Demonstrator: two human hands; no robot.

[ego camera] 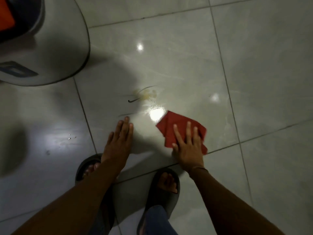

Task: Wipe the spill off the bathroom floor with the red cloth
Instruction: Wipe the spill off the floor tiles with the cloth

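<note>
Right hand [188, 146] flat atop red cloth [171, 131]; spill [145, 94] beyond.

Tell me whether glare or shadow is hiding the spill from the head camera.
Head view: the yellowish spill shows dimly, clear of shadow; the strongest glare patch sits just below it, beside the red cloth under the right hand; corners fall dark, and the left hand looks slightly soft.

The right hand [188, 146] lies flat on the cloth [182, 128], right of the left hand [118, 141]; the spill [146, 94] lies beyond both.
</note>
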